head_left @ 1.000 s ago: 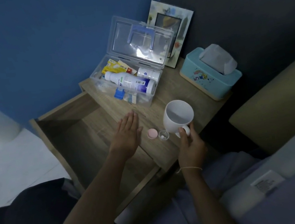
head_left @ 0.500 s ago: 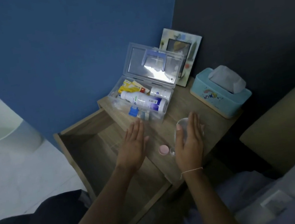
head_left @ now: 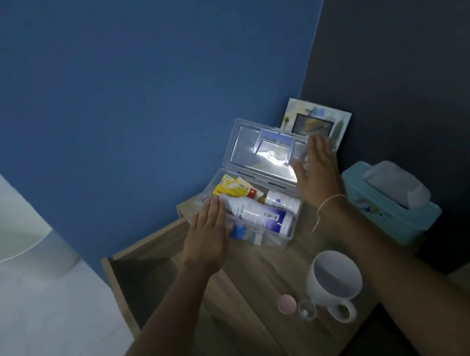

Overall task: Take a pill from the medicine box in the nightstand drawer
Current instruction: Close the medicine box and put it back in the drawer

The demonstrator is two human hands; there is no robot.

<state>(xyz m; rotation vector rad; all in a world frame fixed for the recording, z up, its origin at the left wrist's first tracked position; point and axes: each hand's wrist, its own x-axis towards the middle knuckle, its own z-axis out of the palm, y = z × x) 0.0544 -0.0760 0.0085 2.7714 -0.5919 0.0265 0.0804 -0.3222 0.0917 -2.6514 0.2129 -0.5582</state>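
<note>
Left hand, right hand flat, extended

Box clear glossy plastic, lid glaring. Nightstand matt wood grain. Mug smooth white, looks ceramic. Bottle glossy white plastic. Tissue box smooth teal plastic.

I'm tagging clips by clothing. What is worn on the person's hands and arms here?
Both forearms are bare, with no sleeves in view. The right hand has a thin pale string tied round its wrist, one loose end hanging down. The left hand shows no glove, ring or band.
</note>
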